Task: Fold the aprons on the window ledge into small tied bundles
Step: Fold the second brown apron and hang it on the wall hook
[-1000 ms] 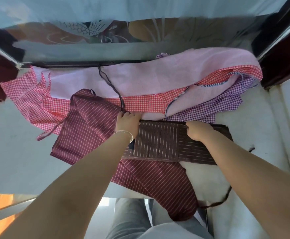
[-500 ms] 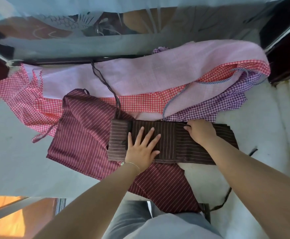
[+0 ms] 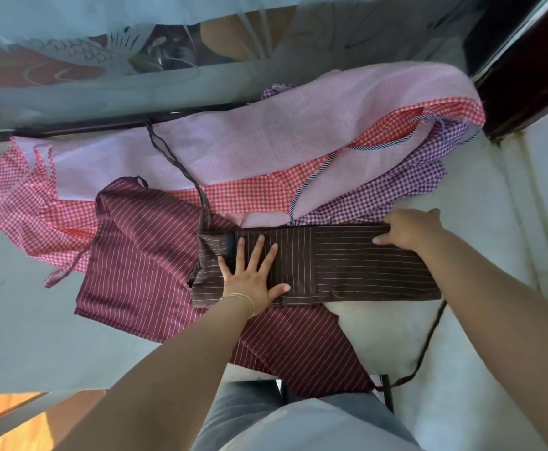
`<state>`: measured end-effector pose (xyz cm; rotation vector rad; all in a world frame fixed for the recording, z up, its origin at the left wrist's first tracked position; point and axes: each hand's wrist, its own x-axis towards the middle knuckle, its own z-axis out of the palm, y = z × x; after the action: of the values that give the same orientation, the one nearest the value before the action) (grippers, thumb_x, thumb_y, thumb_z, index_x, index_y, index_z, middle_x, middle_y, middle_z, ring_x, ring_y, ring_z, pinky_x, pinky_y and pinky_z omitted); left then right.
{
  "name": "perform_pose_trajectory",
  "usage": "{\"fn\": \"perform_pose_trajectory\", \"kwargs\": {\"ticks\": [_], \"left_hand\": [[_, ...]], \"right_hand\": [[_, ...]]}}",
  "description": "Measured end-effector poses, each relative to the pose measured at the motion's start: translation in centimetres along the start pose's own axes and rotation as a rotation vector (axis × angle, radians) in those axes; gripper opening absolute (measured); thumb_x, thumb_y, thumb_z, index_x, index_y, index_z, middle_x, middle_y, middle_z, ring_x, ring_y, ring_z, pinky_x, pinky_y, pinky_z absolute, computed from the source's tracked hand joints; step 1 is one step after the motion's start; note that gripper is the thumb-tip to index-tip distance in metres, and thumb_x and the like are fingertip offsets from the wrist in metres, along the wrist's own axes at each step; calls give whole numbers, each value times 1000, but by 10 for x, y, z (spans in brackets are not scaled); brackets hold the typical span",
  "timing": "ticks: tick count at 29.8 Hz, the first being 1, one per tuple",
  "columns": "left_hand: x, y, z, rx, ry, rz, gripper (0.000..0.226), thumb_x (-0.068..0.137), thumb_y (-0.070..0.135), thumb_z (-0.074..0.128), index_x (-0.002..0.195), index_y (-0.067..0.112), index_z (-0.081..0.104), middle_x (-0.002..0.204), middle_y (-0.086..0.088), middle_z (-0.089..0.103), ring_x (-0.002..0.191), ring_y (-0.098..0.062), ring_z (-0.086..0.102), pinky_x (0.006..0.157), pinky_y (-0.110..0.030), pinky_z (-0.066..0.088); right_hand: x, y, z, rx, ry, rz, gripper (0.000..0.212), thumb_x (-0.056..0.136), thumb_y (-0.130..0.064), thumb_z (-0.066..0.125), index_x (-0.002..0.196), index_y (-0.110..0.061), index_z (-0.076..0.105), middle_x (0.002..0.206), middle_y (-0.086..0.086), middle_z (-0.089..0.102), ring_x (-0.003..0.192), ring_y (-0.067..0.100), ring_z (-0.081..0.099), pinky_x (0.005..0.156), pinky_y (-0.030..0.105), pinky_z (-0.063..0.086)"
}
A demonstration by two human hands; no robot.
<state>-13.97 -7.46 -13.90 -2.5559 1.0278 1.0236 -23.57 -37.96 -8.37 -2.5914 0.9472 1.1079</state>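
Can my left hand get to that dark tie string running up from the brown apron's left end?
Probably yes. The left hand lies flat on the brown apron, and the tie string starts just beyond its fingertips, lying exposed on top of the pink apron with nothing covering it.

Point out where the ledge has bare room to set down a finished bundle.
Bare ledge lies right of the brown striped apron, crossed only by its dark strap. More bare surface lies left of the maroon striped apron, below the red checked apron. The back, by the window, is crowded with pink and purple checked aprons.
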Motion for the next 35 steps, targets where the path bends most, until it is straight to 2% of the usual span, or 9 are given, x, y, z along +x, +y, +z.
{"fn": "perform_pose_trajectory", "kwargs": {"ticks": [3,7,10,12,15,17,26,32,35], "left_hand": [[-1,1,-1,0,-11,-3,86,79,82,14,136,41,-34,144,9,-45,134,-29,-40,106,-71,-8],[0,4,-3,10,-7,-17,81,80,81,10,136,42,-34,144,10,-44,136,-29,-38,107,-71,-7],[0,5,-3,0,7,-29,69,87,72,6,137,42,-32,146,11,-41,138,-28,-35,108,-69,-7],[1,5,-3,-3,9,-26,62,92,64,5,138,42,-29,150,10,-37,139,-28,-34,110,-69,-5],[2,4,-1,-10,16,-33,58,95,59,5,140,42,-28,149,11,-37,139,-26,-33,110,-68,-5],[2,5,3,3,25,-41,58,95,61,5,137,43,-30,145,12,-40,140,-27,-32,110,-68,-6],[2,6,3,3,12,-44,67,89,70,6,137,43,-31,148,11,-40,138,-27,-35,109,-69,-7],[-4,19,-14,53,-30,-78,89,87,72,31,148,31,-20,154,2,-32,141,-33,-29,109,-67,-4],[-14,42,-18,161,111,24,86,93,49,46,151,22,-12,155,-3,-29,143,-32,-24,111,-67,-1]], "right_hand": [[-1,10,6,-13,498,148,10,89,-24,59,94,-15,61,96,8,61,96,29,54,98,48,36],[-31,-28,37,263,886,-81,23,90,-15,54,112,-8,56,113,15,56,109,32,51,98,45,40],[-66,-98,81,352,710,-452,37,92,-17,53,129,-12,53,132,9,54,127,29,47,108,45,37],[-79,-133,112,248,503,-548,48,98,-30,42,145,-21,37,153,4,35,144,26,25,115,53,23],[-63,-117,139,198,308,-319,55,99,-53,8,150,-38,-2,161,-5,-7,147,23,-10,113,64,-6],[-50,-80,151,178,328,-202,56,95,-60,0,147,-42,-14,159,-7,-15,146,22,-17,111,64,-12],[-32,14,147,259,350,67,62,94,-60,-1,151,-35,-6,162,0,-2,148,24,-6,116,53,-2],[-48,5,123,618,468,445,74,91,-52,51,148,-16,20,150,16,28,130,39,36,100,52,40],[-46,7,112,808,367,542,79,84,-48,66,140,-10,26,136,18,37,111,38,53,85,47,51]]}}
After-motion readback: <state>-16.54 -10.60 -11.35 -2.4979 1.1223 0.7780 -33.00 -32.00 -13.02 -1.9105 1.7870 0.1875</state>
